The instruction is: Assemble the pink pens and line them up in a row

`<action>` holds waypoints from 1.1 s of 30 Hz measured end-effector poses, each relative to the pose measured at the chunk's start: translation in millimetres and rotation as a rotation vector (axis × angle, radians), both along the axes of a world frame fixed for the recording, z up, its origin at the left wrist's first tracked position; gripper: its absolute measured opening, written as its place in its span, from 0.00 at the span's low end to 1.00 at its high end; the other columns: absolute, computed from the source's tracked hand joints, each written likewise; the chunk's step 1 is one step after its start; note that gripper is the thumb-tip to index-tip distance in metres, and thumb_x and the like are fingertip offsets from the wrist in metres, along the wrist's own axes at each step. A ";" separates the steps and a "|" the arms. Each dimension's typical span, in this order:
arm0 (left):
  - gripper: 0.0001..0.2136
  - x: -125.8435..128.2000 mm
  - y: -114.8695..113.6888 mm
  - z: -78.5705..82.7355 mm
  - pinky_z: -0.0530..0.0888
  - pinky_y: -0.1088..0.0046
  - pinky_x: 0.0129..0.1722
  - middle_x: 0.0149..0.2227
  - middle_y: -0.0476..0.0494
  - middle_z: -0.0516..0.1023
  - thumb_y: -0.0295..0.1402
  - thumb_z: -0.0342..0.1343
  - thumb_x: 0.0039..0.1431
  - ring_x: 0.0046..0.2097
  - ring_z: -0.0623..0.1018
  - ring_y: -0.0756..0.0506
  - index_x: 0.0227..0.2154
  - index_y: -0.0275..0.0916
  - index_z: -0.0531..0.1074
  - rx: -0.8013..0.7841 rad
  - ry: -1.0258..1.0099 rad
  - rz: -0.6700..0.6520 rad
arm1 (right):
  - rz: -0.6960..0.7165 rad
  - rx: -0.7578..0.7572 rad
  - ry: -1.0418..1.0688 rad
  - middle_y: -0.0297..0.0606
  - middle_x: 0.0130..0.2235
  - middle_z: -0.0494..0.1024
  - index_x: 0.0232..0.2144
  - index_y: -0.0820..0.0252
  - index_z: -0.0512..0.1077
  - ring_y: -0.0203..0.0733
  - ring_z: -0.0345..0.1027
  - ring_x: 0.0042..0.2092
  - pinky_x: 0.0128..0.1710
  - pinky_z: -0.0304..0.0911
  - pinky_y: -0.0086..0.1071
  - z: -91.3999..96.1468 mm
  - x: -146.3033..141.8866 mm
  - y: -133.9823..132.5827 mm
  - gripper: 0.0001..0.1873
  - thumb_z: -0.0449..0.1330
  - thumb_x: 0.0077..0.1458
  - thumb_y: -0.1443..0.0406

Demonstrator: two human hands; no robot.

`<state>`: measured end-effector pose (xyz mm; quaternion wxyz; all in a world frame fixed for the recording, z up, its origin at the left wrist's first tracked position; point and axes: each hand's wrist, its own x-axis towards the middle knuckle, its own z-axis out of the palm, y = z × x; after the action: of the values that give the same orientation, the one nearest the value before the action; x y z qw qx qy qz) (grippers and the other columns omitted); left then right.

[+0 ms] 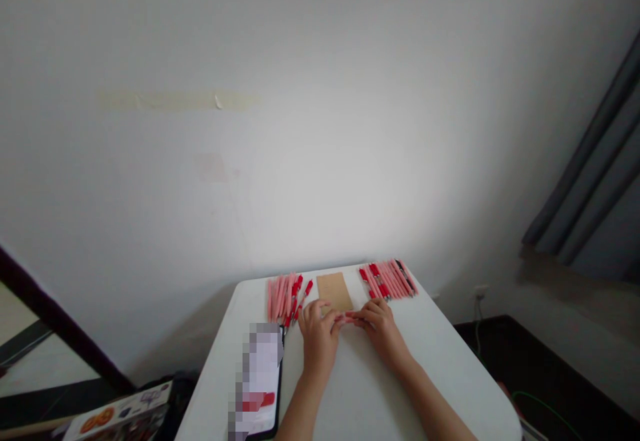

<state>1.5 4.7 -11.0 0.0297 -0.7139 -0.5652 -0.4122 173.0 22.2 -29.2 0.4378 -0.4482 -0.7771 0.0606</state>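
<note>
My left hand and my right hand meet over the middle of the white table. Between their fingertips is a small pink pen, held level, with both hands closed on it; the fingers cover most of it. Just beyond lies a flat brown piece of card or paper, partly hidden by my hands. To the left is a group of pink and red pens, several of them at loose angles. On the right a row of pink, red and black pens lies side by side.
A phone with a lit, partly blurred screen lies left of my left forearm on the white table. The table's back edge stands against a pale wall. A printed box is at lower left, a grey curtain at right.
</note>
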 end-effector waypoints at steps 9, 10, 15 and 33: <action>0.04 -1.2 0.6 -0.4 0.63 0.54 0.51 0.44 0.44 0.72 0.36 0.60 0.51 0.50 0.67 0.40 0.30 0.46 0.78 -0.054 0.004 0.049 | 0.004 -0.058 0.012 0.38 0.31 0.76 0.40 0.51 0.77 0.44 0.64 0.40 0.42 0.60 0.39 -1.6 1.8 1.2 0.11 0.57 0.58 0.60; 0.04 -1.2 0.8 -0.6 0.63 0.54 0.51 0.44 0.45 0.72 0.36 0.60 0.51 0.50 0.67 0.40 0.29 0.46 0.78 -0.051 0.004 0.051 | 0.001 -0.057 0.007 0.38 0.32 0.77 0.39 0.51 0.78 0.44 0.64 0.40 0.43 0.60 0.38 -2.0 2.4 1.5 0.10 0.57 0.58 0.60; 0.05 -2.3 1.7 -0.4 0.63 0.56 0.51 0.44 0.45 0.72 0.38 0.59 0.52 0.50 0.67 0.40 0.30 0.47 0.78 -0.020 0.001 0.083 | -0.099 -0.051 0.007 0.40 0.39 0.77 0.42 0.54 0.75 0.45 0.65 0.44 0.45 0.60 0.37 -3.8 4.5 1.8 0.11 0.57 0.58 0.61; 0.06 -2.5 -1.2 2.2 0.63 0.56 0.50 0.43 0.45 0.73 0.39 0.58 0.53 0.49 0.68 0.41 0.29 0.47 0.78 0.028 0.010 0.069 | -0.106 -0.009 -0.042 0.37 0.31 0.74 0.35 0.49 0.78 0.43 0.64 0.39 0.40 0.58 0.36 -4.5 3.6 2.0 0.09 0.57 0.58 0.64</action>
<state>-1.0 3.4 -8.8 0.0568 -0.6954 -0.5836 -0.4154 176.5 24.2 -33.7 0.4220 -0.4919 -0.7609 0.0316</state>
